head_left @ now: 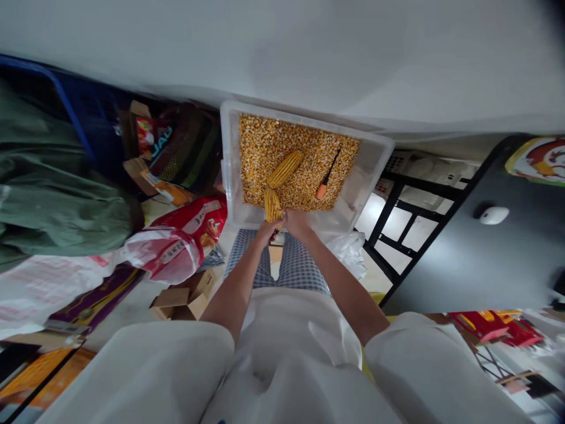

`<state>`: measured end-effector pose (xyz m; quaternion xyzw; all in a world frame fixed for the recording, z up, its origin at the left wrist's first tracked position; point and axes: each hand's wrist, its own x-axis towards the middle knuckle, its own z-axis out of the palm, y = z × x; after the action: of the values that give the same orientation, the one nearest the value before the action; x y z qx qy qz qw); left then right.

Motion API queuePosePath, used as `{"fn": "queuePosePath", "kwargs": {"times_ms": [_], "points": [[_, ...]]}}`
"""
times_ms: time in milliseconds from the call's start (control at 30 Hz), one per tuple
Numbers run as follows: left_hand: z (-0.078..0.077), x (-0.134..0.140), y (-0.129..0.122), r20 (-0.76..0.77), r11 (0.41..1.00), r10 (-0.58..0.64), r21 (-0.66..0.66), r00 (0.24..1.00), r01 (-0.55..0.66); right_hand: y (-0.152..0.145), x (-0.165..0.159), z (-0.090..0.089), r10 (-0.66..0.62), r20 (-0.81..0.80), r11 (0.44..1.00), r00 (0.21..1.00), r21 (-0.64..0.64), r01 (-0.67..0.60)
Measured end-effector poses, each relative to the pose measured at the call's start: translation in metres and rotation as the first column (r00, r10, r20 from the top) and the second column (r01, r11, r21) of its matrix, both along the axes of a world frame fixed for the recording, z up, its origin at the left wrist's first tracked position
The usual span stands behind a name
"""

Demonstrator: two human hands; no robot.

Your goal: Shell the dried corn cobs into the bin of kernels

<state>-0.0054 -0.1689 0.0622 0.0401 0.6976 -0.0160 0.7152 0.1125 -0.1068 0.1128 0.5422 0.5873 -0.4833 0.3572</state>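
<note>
Over the near rim of a clear plastic bin (371, 176), my left hand (266, 231) is closed around the lower end of a yellow corn cob (272, 205). My right hand (296, 222) meets it from the right, its fingers curled against the same cob; the exact finger positions are hard to make out. A second corn cob (286, 168) lies on the loose corn kernels (260, 138) that fill much of the bin, its lower end by the held cob's tip. To the right, a screwdriver (322, 189) with an orange handle and dark shaft rests on the kernels.
A white wall (282, 47) stands behind the bin. On the left are a blue crate (70, 106), a red and white bag (180, 238) and an open cardboard box (188, 297). A dark tabletop (468, 241) with a white mouse (494, 215) is on the right.
</note>
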Motion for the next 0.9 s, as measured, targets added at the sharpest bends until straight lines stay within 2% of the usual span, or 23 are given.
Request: {"fn": "queuePosePath", "kwargs": {"times_ms": [100, 233, 433, 567, 667, 800, 900], "points": [[0.0, 0.0, 0.0, 0.011, 1.0, -0.006, -0.023, 1.0, 0.007, 0.005, 0.004, -0.002, -0.02, -0.047, 0.998, 0.999, 0.062, 0.023], [0.001, 0.0, 0.002, 0.005, 0.999, -0.024, -0.034, 1.0, 0.024, 0.019, 0.009, -0.006, 0.046, -0.073, 0.996, 0.996, 0.073, -0.041], [0.0, 0.001, 0.002, -0.007, 0.999, -0.026, -0.045, 1.0, 0.026, 0.057, 0.011, -0.016, 0.163, -0.151, 0.987, 0.975, 0.034, -0.159], [0.0, 0.001, 0.002, 0.0, 0.999, -0.019, -0.037, 1.0, 0.019, 0.069, 0.007, -0.023, 0.168, -0.166, 0.986, 0.972, 0.046, -0.163], [0.001, 0.001, 0.002, -0.003, 0.999, -0.003, -0.036, 1.0, 0.003, 0.065, 0.01, -0.03, 0.127, -0.199, 0.992, 0.972, 0.042, -0.121], [0.001, 0.001, 0.002, 0.008, 0.999, 0.008, -0.037, 1.0, -0.008, 0.046, 0.023, -0.037, -0.019, -0.206, 0.999, 0.978, -0.053, 0.009], [0.001, 0.001, 0.002, 0.008, 0.999, 0.015, -0.039, 1.0, -0.015, 0.032, 0.034, -0.036, -0.089, -0.185, 0.995, 0.979, -0.052, 0.081]]}}
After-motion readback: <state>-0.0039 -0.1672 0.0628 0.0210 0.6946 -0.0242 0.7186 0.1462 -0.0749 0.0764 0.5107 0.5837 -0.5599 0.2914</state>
